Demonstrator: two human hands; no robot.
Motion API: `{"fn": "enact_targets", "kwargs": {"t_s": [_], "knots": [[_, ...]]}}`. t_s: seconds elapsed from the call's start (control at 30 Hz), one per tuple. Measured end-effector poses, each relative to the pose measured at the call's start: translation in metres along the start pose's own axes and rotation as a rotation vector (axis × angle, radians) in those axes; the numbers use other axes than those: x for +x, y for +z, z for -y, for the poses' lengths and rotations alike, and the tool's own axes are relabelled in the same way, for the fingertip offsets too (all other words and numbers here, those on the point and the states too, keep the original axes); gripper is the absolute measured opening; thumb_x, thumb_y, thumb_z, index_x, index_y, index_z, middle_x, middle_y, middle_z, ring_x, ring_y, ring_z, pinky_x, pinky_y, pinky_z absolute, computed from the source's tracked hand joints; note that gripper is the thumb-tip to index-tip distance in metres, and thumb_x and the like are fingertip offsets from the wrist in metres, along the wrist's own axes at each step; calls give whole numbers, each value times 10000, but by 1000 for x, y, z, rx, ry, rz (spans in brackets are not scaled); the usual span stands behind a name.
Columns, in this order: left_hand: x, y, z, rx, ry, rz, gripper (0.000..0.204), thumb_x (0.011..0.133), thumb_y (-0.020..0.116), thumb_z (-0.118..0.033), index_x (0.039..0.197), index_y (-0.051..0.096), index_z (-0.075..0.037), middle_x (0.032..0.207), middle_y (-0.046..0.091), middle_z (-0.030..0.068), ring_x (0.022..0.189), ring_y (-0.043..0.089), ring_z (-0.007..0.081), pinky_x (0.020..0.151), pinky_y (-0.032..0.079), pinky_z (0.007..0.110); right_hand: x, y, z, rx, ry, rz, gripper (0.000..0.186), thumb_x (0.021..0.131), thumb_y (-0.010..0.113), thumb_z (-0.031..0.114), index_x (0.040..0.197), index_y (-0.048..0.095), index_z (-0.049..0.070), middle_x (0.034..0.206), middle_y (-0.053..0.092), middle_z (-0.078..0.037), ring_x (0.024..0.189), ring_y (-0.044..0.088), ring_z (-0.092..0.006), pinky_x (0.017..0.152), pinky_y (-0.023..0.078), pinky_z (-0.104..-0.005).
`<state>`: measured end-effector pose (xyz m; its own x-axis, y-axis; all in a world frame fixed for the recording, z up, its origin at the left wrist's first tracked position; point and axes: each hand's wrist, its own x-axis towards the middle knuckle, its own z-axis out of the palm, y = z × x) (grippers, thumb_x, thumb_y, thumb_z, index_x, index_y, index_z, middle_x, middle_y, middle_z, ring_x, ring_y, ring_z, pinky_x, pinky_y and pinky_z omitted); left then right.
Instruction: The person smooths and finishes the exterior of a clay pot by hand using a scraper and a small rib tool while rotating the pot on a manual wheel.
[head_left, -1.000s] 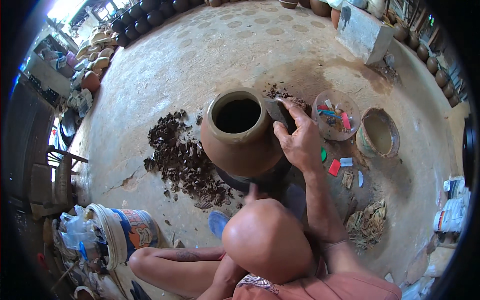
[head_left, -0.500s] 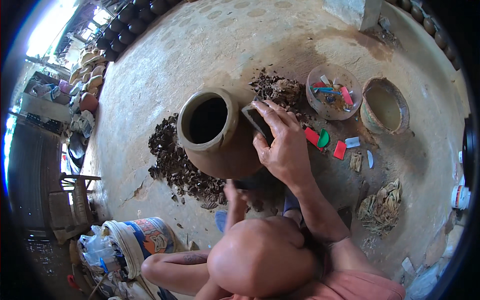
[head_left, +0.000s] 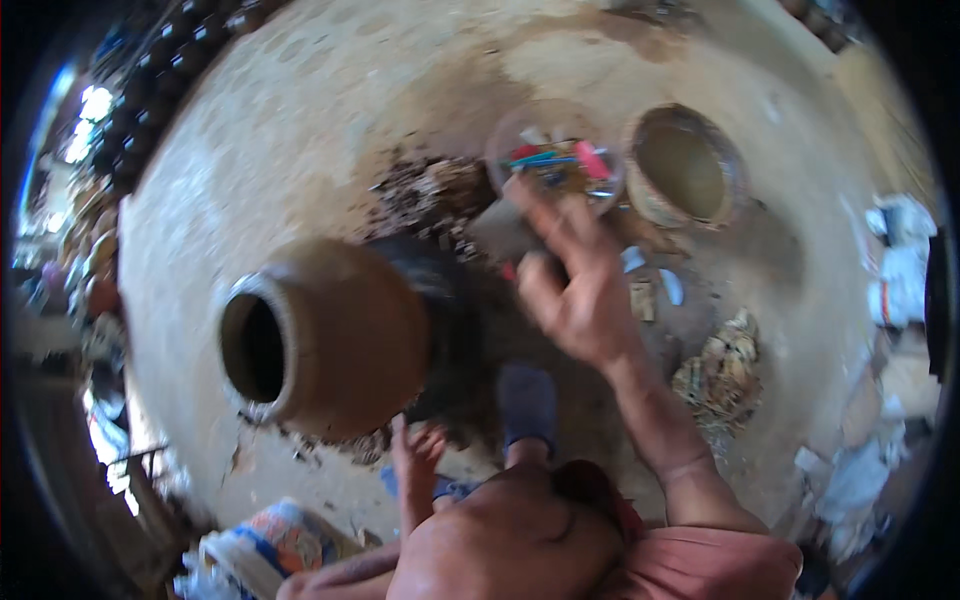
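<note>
Frame blurred by motion; fine detail soft.

Clay pot lies tipped on its side on the ground, round mouth facing the person's left, rim dark inside. Its base end sits against a dark, wet-looking patch of floor. Brown clay scraps scattered just beyond the pot's far side, and a few more under its near edge.

Right hand raised over the dark patch, just right of the pot's base, not touching the pot. Fingers curled around a flat grey scraper-like tool; grip looks closed on it, thumb below.

Left hand low, at the pot's near underside, fingers spread and extended; holds nothing. Whether the fingertips touch the pot wall cannot be told.

Beyond the right hand: clear bowl with coloured tools inside, its rim close to the fingertips. Right of it, a second clay vessel, open mouth up. Small bits and a crumpled rag pile lie right of the forearm.

Open room: broad bare tan floor beyond and left of the pot. Near side tight: a knee fills the bottom centre, and a painted bucket sits at bottom left.
</note>
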<state>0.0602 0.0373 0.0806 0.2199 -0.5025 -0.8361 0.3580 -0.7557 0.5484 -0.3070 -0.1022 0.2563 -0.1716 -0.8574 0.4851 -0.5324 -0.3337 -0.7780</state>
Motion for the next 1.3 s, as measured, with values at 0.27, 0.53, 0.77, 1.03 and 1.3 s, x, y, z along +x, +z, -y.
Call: {"fn": "enact_targets", "kwargs": {"t_s": [0.27, 0.53, 0.77, 1.03, 1.3], "knots": [[22, -37, -4, -109, 93, -186, 839, 947, 623, -663, 1596, 349, -207, 1297, 628, 107, 1114, 657, 302, 853, 520, 385, 50, -179, -293, -803, 451, 149, 464, 953, 535, 124, 1391, 645, 229, 1402, 584, -263, 1262, 602, -427, 1054, 509, -507], [34, -35, 0, -203, 98, -87, 585, 987, 639, -552, 1439, 447, -234, 1257, 628, 124, 1026, 696, 313, 763, 585, 393, 44, -160, -375, -1000, 1000, 646, 417, 814, 695, -47, 1226, 720, 10, 1337, 651, -272, 1269, 619, -450, 1027, 553, -541], [20, -58, -3, -208, 125, -122, 638, 973, 667, -563, 1447, 442, -200, 1238, 628, 115, 1010, 701, 309, 751, 574, 379, 43, -135, -334, -1003, 891, 512, 352, 732, 758, 11, 1084, 768, 2, 1131, 727, -283, 1160, 693, -410, 994, 575, -489], [23, -42, -7, -157, 170, -116, 501, 987, 655, -546, 1325, 522, -202, 1147, 654, 71, 962, 703, 262, 743, 567, 360, 69, -187, -272, -776, 437, -90, 212, 879, 753, 215, 1031, 766, 69, 938, 749, -221, 948, 728, -427, 812, 559, -509], [32, -38, -16, -173, 199, -129, 425, 1012, 624, -514, 1284, 540, -198, 1111, 656, 50, 927, 700, 230, 704, 569, 331, 78, -170, -238, -847, 638, -241, 503, 913, 717, 576, 955, 746, 76, 877, 733, -232, 880, 705, -452, 774, 531, -538]]}}
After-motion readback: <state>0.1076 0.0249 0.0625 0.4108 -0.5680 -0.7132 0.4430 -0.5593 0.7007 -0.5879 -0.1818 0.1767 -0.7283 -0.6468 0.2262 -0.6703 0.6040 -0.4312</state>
